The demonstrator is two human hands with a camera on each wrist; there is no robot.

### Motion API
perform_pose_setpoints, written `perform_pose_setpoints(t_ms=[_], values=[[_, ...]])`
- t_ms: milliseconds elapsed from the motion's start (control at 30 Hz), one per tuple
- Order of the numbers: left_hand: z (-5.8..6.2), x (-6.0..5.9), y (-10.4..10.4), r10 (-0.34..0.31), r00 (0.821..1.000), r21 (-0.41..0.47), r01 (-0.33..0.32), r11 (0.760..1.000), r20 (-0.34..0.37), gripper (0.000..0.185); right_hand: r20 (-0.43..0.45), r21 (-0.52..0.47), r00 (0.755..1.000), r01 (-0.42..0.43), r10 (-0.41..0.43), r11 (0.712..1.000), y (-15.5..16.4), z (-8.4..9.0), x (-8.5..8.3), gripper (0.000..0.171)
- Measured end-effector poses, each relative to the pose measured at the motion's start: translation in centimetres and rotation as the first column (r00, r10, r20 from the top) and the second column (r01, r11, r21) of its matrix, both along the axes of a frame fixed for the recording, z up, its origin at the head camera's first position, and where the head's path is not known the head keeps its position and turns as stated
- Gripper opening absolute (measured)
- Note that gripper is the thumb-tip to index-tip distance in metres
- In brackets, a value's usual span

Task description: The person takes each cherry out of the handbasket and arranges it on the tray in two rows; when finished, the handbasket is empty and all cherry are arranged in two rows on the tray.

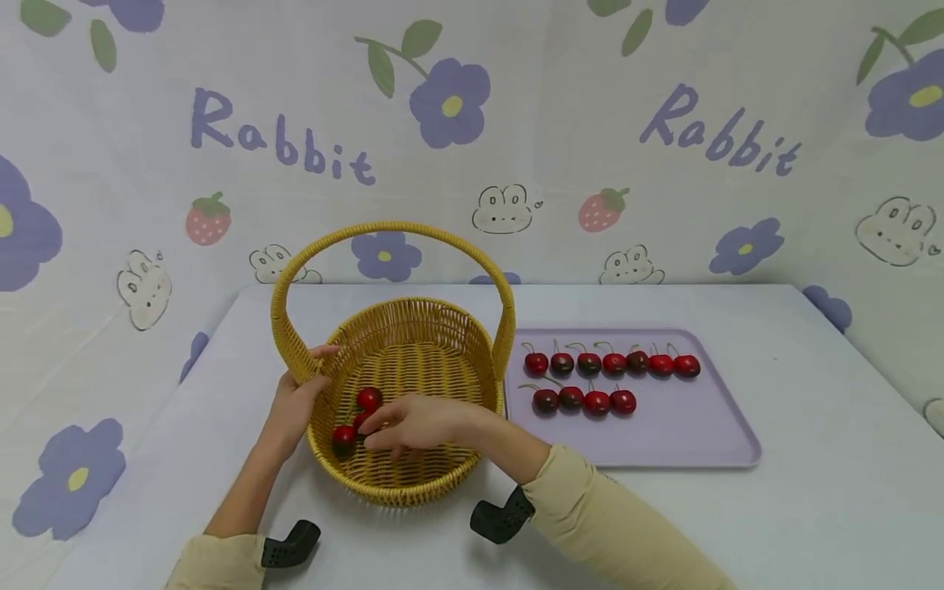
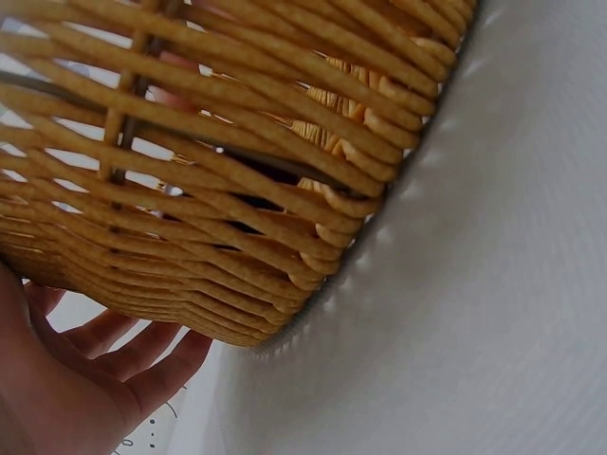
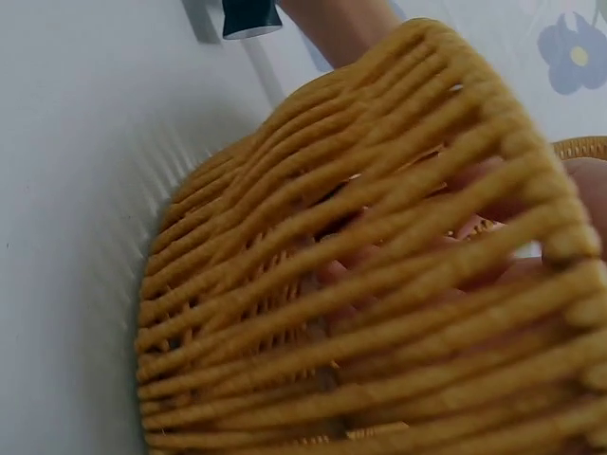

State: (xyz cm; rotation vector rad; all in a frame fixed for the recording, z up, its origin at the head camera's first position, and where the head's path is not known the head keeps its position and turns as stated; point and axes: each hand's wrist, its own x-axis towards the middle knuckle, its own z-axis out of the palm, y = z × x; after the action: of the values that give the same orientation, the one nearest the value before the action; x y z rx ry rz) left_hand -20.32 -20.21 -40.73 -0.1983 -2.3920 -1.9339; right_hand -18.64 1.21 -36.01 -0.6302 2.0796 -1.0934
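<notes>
Basket: a round yellow woven wicker basket (image 1: 401,385) with a tall arched handle stands on the white table (image 1: 811,410), just left of the tray and touching its edge or very near it.
Left hand: the left hand (image 1: 298,397) holds the basket's left rim where the handle meets it, thumb over the top edge, fingers curled along the outer wall; the left wrist view shows the palm and fingers against the weave.
Right hand: the right hand (image 1: 416,422) reaches over the near rim into the basket, fingers bent down at a dark red cherry (image 1: 361,422) on the basket floor. It seems to pinch it, though the fingertips hide the contact.
Cherries in basket: two more red cherries (image 1: 369,399) lie on the woven floor at the left side, one by the fingertips, one nearer the wall.
Tray: a flat lilac plastic tray (image 1: 693,442) lies right of the basket, carrying two rows of stemmed red cherries (image 1: 612,362), seven behind and four in front.
Backdrop: a pale cloth (image 1: 590,123) printed with purple flowers, strawberries, rabbits and the word "Rabbit".
</notes>
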Motion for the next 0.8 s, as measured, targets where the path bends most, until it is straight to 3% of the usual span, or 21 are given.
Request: perform_pose_setpoints(t_ms=[400,800], values=[[0.3,0.2,0.0,0.004,1.000,0.006,-0.004,1.000,0.008,0.041,0.001,0.034,1.000,0.021,-0.021,0.999,-1.5,-0.5,0.2,0.045],[0.5,0.2,0.1,0.003,1.000,0.012,-0.003,1.000,0.009,0.041,-0.033,0.087,0.999,0.014,-0.012,0.996,-2.7,-0.4,0.3,0.044]])
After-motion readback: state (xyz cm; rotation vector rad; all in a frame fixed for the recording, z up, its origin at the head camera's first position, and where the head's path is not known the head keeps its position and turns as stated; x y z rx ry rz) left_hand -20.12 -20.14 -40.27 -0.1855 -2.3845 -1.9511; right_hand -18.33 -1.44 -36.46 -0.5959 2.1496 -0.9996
